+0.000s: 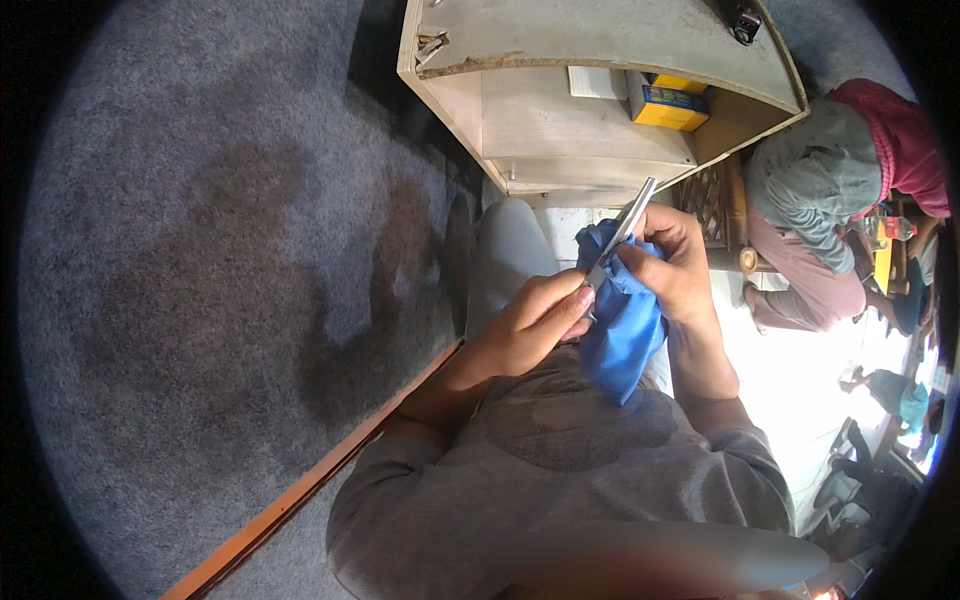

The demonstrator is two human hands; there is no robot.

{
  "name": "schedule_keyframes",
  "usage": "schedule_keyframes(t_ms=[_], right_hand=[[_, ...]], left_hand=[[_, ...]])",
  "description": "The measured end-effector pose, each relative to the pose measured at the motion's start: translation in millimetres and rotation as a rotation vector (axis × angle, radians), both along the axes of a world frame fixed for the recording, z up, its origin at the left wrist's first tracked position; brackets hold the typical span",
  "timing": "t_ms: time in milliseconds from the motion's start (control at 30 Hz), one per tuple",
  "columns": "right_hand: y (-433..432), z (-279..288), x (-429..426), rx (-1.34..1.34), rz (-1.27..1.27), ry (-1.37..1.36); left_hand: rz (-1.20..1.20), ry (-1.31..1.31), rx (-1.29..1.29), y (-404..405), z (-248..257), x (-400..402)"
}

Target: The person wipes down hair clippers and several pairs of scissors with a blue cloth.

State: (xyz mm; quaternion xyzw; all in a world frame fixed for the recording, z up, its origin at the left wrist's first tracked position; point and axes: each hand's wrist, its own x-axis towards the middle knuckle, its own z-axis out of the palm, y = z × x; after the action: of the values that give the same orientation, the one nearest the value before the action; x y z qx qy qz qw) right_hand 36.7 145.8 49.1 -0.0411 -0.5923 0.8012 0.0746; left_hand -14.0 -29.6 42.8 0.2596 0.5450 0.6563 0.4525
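Note:
Pinched between the thumb and fingers of my left hand (541, 321) is the lower end of a slim metal tool (636, 204). Its straight bar slants up and to the right, and small pointed parts stick out by my left fingers. My fingers hide much of that end, so its exact kind is unclear. Around the middle of the bar, my right hand (679, 262) grips a blue cloth (621, 345), bunched against the metal. The cloth's loose end hangs down in front of my shirt.
Ahead stands a wooden desk (600, 34) with an open shelf holding yellow-and-blue boxes (670, 109) and a white stack (597, 82). A small black device (747, 25) lies on top. Grey carpet-like covering (187, 262) spans the left. A person (814, 172) sits at the right, others beyond.

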Motion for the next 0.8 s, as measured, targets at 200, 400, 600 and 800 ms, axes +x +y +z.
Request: schedule_keyframes(t_ms=[200,400,600,800], right_hand=[[-2,-10,-1,0.001,-0.091,0.02],[6,-9,-6,0.05,-0.27,0.076],[19,-6,-6,0.053,-0.234,0.043],[33,-23,-5,-0.062,-0.202,0.062]], left_hand=[[-0.006,0.083,-0.072,2,3,-3],[-0.016,0.343,-0.144,8,11,-8],[-0.118,0.154,-0.137,10,8,-8],[-0.16,-0.166,-0.052,14,-3,-17]])
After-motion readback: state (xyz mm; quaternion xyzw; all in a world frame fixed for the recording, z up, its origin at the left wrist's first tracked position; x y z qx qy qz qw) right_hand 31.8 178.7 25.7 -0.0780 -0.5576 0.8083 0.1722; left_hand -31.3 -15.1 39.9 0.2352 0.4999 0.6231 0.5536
